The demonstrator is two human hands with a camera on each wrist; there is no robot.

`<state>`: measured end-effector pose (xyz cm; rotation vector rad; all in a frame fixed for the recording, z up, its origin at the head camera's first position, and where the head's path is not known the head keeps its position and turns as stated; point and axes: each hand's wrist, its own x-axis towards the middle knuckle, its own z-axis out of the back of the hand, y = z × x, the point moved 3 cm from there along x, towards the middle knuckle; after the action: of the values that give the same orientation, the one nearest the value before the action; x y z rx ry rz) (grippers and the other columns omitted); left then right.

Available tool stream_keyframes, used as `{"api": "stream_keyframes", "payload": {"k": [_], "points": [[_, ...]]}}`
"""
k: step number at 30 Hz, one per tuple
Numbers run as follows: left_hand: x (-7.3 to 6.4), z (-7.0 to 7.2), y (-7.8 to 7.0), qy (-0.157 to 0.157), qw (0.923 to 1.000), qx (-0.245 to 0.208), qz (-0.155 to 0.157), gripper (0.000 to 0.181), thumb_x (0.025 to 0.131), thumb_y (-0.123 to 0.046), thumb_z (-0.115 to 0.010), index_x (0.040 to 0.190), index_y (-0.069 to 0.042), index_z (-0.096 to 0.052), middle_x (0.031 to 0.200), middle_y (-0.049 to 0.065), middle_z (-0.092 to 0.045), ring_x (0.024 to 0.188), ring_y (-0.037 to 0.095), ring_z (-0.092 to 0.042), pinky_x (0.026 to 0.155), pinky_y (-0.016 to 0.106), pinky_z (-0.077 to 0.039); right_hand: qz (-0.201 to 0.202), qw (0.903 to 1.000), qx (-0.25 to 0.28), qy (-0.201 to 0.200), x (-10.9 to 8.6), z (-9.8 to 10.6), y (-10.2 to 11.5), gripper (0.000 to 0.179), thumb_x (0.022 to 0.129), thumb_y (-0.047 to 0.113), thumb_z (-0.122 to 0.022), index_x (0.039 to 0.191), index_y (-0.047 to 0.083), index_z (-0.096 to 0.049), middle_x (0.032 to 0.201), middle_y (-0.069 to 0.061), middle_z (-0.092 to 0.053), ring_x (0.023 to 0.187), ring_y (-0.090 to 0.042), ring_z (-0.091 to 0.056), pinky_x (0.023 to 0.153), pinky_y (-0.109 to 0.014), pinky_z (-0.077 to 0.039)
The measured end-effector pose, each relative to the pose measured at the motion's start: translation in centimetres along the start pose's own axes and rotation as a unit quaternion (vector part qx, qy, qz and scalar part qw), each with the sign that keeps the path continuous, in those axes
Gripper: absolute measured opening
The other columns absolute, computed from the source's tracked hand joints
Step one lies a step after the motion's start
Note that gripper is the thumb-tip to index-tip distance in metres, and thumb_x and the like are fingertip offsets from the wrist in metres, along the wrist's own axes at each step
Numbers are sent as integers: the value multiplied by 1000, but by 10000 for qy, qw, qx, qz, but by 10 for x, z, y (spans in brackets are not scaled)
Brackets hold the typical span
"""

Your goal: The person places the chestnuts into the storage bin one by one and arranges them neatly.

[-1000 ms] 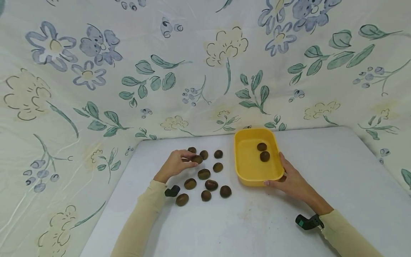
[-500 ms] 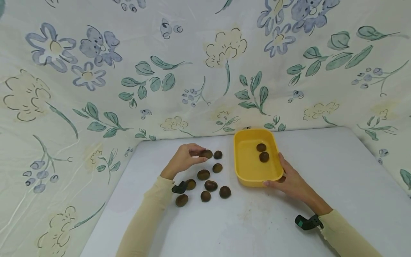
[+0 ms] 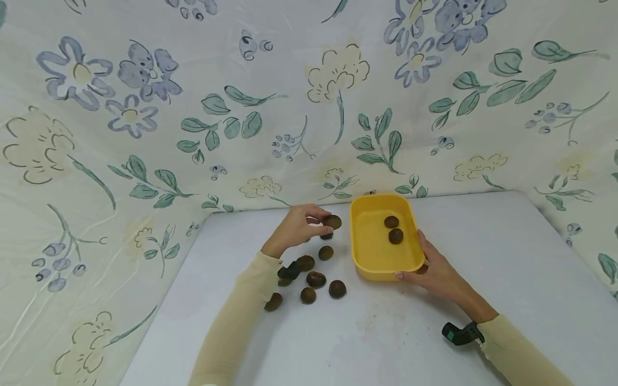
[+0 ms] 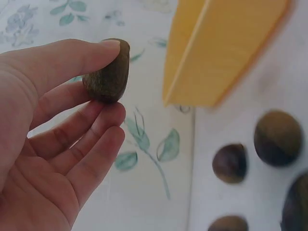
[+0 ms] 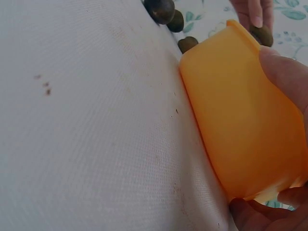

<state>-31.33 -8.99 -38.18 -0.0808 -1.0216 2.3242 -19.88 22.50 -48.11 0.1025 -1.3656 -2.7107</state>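
Note:
My left hand [image 3: 300, 228] pinches a brown chestnut [image 3: 333, 222] between thumb and fingers, just left of a yellow plastic container [image 3: 379, 275]. In the left wrist view that chestnut [image 4: 108, 79] is held up off the table, its remaining fingers loosely bent below. At the container's near right corner my right hand [image 3: 436, 271] grips the side, thumb at the front edge. The right wrist view has the thumb [image 5: 284, 72] on the container's rim and fingers [image 5: 255, 214] under its far end. Two chestnuts [image 3: 396, 236] lie inside the container.
Several loose chestnuts [image 3: 316, 279] are spread over the white table [image 3: 367, 343] left of the container, some partly hidden by the left hand and wrist. A flower-patterned sheet [image 3: 289, 107] rises behind the table's back edge.
My left hand has picked up a chestnut from the back of the group and moved right with it, toward the container. The right hand and container stay in place.

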Motion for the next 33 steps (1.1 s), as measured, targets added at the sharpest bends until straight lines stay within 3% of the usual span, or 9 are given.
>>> {"api": "stream_keyframes", "payload": {"k": [20,33], "points": [[47,-38,-45,458,9980,332,-272,40,88,-21,-83,123,-3,-74,117,11,-74,107,23,-71,97,30,-59,37,10000,-2,40,1,1,-1,132,81,54,-84,166,11,7,174,-22,-6,157,-48,-17,123,-67,-21],[75,-76,-59,1013,9943,334,-94,40,90,-20,-81,127,-6,-73,121,8,-76,110,25,-70,95,27,-57,161,9998,107,61,1,0,-3,129,83,55,-82,166,12,7,174,-21,-7,155,-47,-24,121,-63,-30]]}}
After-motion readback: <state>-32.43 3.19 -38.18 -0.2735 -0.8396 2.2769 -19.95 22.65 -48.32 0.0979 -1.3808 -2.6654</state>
